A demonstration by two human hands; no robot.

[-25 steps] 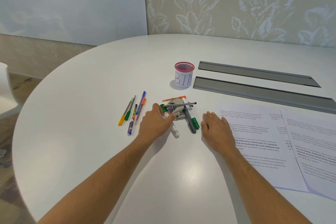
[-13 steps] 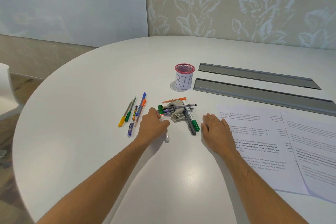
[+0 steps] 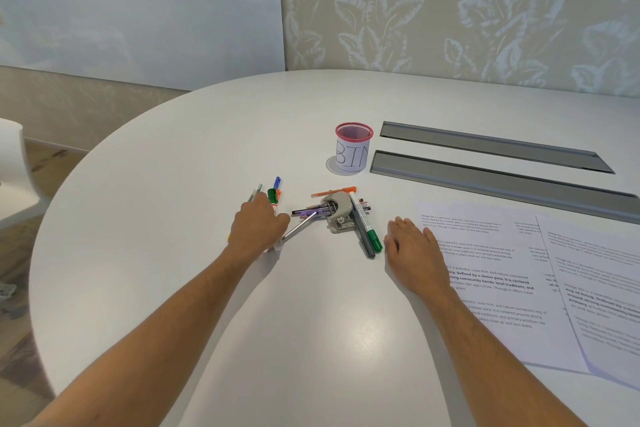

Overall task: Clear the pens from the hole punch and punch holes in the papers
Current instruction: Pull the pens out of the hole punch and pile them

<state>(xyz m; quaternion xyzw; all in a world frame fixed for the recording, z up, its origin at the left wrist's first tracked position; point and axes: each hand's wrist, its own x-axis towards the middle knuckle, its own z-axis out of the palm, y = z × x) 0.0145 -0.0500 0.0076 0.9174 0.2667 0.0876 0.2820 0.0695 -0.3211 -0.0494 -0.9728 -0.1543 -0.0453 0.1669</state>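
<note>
A grey hole punch (image 3: 336, 215) sits mid-table with several pens lying across and beside it: an orange pen (image 3: 333, 192) behind it, dark pens (image 3: 311, 210) across it, and a green-capped marker (image 3: 367, 227) and a grey pen (image 3: 362, 236) on its right. My left hand (image 3: 258, 230) grips a white marker with a green cap (image 3: 273, 198) left of the punch, over a row of pens (image 3: 277, 183) lying there; a slim silver pen (image 3: 299, 227) slants from the hand toward the punch. My right hand (image 3: 414, 255) rests flat on the table by the printed papers (image 3: 491, 274).
A red mesh cup labelled BIN (image 3: 352, 151) stands behind the punch. Two grey cable-tray lids (image 3: 485, 180) run along the right of the white table (image 3: 173, 218). A second sheet (image 3: 602, 288) overlaps the papers at the right edge. A white chair (image 3: 14, 166) stands at far left.
My left hand has carried the green-capped white marker leftward off the punch to the row of pens. A slim silver pen has slid off toward the hand. The right hand has stayed put.
</note>
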